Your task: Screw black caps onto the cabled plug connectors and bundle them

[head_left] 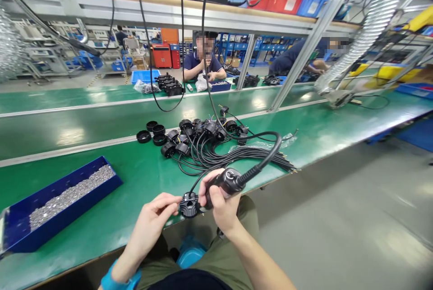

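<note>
My right hand is wrapped round a black corded electric screwdriver, its cable rising from the rear end. The tool's front end points left and down, at a round black plastic part with a thin black cable. At the left rim of that part, my left hand is closed, thumb and forefinger gripping the edge. Whether a screw sits under the tool's tip is hidden. Further back lies a heap of similar round black housings with a bundle of black cables.
A long blue bin of small silvery screws stands on the green bench at left. Several black rings lie beyond it. Cables hang from the overhead shelf. Across the bench sits a person; another person leans at right.
</note>
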